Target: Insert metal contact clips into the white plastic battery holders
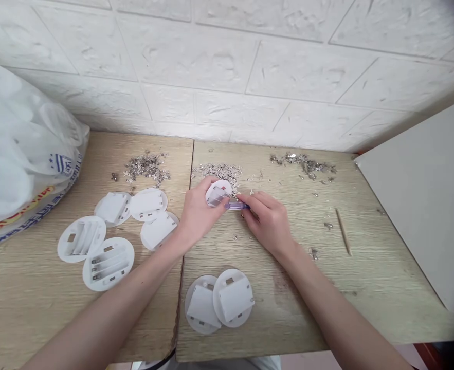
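My left hand [196,213] grips a round white plastic battery holder [218,194], tilted up above the wooden table [288,288]. My right hand [267,218] is closed on a small purple tool [237,205] whose tip touches the holder's edge. Just behind both hands lies a pile of small metal contacts [219,170]. Several more white round holders [113,239] lie to the left, and two others [219,302] sit near the front edge.
Two other heaps of metal bits [146,167] [306,163] lie near the white brick wall. A thin wooden stick [343,231] rests on the right. A white plastic bag [22,154] fills the left side. A grey board [427,195] leans at right.
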A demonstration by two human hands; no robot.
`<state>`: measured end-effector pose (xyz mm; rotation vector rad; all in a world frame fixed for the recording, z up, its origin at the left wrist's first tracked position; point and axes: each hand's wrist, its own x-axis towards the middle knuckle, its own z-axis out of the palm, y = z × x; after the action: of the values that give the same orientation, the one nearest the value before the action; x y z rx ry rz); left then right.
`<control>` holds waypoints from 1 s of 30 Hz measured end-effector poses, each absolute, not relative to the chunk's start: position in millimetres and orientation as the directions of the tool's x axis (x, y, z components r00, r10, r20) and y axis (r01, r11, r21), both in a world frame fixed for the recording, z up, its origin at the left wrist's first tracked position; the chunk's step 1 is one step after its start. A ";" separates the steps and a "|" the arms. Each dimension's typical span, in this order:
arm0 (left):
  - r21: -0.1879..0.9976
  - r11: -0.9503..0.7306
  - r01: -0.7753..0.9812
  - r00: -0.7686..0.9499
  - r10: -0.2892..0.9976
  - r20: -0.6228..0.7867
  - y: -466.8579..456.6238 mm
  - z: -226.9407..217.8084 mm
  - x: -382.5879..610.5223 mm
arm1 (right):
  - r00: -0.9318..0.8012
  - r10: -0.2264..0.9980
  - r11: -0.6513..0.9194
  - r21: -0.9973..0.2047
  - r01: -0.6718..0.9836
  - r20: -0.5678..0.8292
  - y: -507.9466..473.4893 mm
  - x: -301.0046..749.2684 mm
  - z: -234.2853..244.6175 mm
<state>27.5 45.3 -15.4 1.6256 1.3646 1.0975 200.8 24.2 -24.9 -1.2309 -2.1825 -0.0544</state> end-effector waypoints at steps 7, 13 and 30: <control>0.889 -0.166 0.427 0.074 0.986 0.149 44.6 -15.5 27.3 | -0.364 0.764 0.548 -0.238 0.802 0.533 23.6 197.2 -26.9; 0.858 -0.207 0.470 0.160 0.976 0.148 40.3 -11.0 29.5 | -0.369 0.782 0.539 -0.250 0.804 0.502 21.9 196.2 -25.9; 0.817 -0.276 0.506 0.204 0.959 0.198 35.0 -13.4 34.0 | -0.389 0.756 0.526 -0.136 0.839 0.526 19.1 185.9 -27.0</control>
<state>34.0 35.0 -13.4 1.8767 1.3601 0.9626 185.9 19.1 -27.0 -1.2934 -2.2330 -0.2053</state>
